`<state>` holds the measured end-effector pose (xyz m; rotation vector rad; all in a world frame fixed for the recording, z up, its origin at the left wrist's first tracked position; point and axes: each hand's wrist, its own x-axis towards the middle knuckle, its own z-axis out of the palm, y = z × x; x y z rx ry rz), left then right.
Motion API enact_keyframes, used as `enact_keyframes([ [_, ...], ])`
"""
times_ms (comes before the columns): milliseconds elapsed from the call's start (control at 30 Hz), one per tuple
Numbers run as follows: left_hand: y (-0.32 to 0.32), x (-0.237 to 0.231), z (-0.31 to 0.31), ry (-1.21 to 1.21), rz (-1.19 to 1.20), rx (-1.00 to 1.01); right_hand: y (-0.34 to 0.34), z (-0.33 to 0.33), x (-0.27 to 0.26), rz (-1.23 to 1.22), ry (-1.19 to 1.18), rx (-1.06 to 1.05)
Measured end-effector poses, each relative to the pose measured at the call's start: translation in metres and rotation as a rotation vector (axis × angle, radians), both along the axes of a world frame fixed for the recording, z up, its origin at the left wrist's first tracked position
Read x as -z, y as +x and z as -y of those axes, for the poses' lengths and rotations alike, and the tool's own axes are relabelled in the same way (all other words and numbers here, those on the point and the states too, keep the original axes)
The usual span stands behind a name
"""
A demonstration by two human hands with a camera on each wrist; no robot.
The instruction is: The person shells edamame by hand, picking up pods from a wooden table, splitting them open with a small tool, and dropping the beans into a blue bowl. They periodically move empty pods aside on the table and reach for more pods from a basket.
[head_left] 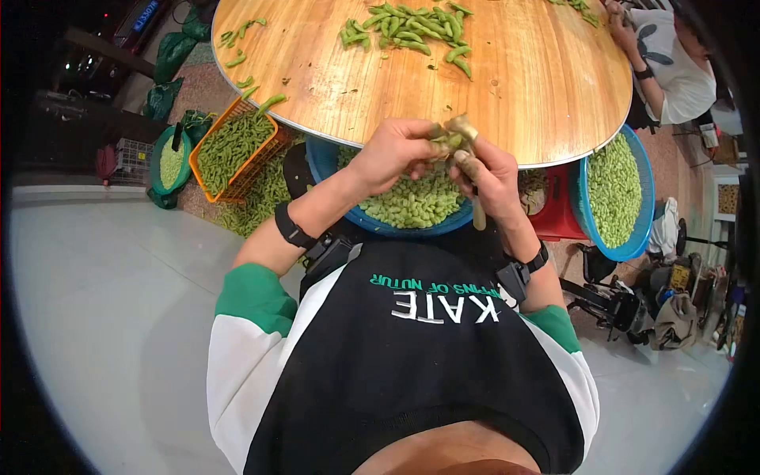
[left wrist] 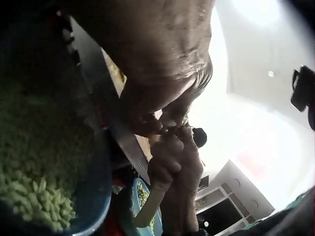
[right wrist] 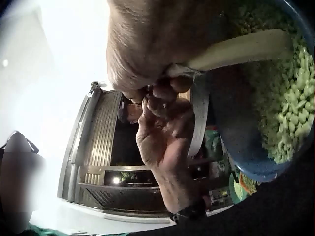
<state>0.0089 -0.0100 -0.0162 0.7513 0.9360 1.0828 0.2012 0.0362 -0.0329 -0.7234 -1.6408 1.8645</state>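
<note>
In the head view my left hand (head_left: 393, 154) pinches a green soybean pod (head_left: 453, 142) between thumb and fingers, above the near table edge. My right hand (head_left: 489, 176) meets it there, its thumb and fingers curled at the same pod. A pale wrapping (head_left: 461, 127) shows at the right fingertips. From under the right palm sticks out a pale strip (head_left: 479, 215), seen larger as a curved strip (right wrist: 241, 50) in the right wrist view. Below both hands sits a blue basin (head_left: 323, 158) holding many shelled green beans (head_left: 416, 202).
Unshelled pods (head_left: 412, 28) lie on the round wooden table (head_left: 522, 87). To the left, an orange crate (head_left: 207, 184) of pods stands near a green basin (head_left: 184, 166). Another blue basin (head_left: 647, 202) of beans is at right, beside a red stool (head_left: 560, 210). Another person (head_left: 669, 63) sits across.
</note>
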Motion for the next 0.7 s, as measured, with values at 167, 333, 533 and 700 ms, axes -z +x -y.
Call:
enact_keyframes([
  [167, 0.009, 0.007, 0.002, 0.234, -0.272, -0.125, -0.012, 0.006, 0.002, -0.053, 0.033, 0.221],
  [333, 0.009, -0.004, 0.008, 0.257, -0.304, -0.117, -0.015, 0.009, -0.001, -0.047, 0.011, 0.285],
  [533, 0.016, 0.012, 0.008, 0.293, -0.418, -0.182, -0.013, 0.003, -0.002, -0.028, -0.042, 0.247],
  [700, 0.018, 0.002, 0.009, 0.256, -0.388, -0.204, -0.02, 0.007, -0.006, -0.029, -0.001, 0.323],
])
